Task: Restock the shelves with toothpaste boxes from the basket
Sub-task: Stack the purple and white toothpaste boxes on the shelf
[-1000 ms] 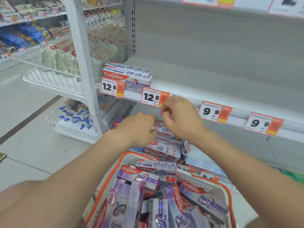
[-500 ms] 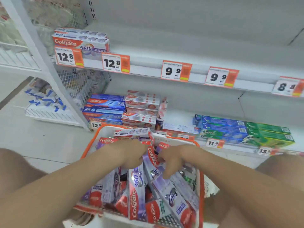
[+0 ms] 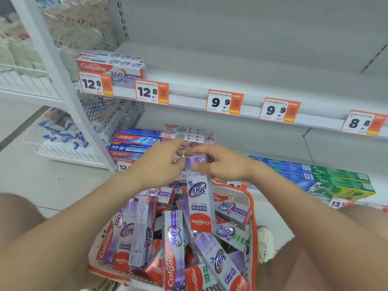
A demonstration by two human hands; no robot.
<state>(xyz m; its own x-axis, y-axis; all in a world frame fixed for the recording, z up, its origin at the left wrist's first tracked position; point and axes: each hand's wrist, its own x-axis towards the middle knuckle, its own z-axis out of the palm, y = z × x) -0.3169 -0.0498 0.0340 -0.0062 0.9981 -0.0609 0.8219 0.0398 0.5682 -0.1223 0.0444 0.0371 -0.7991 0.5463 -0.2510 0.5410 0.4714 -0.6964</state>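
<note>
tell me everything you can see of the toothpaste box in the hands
The toothpaste box is a long glossy cardboard carton, purple and silver, with a 360 logo mid-length and a red Colgate band at its lower end, print upside down to the camera. It stands nearly upright over the basket. The right hand pinches its upper end; the left hand touches the top, grip unclear.

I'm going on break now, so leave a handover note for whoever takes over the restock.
Right grip holds a purple Colgate 360 box by its top, over the basket.
Left grip is at the same end; hold unclear.
Done: a small stack sits behind the left 12.8 tag.
Left: shelve this box, then the many in the basket.
</note>
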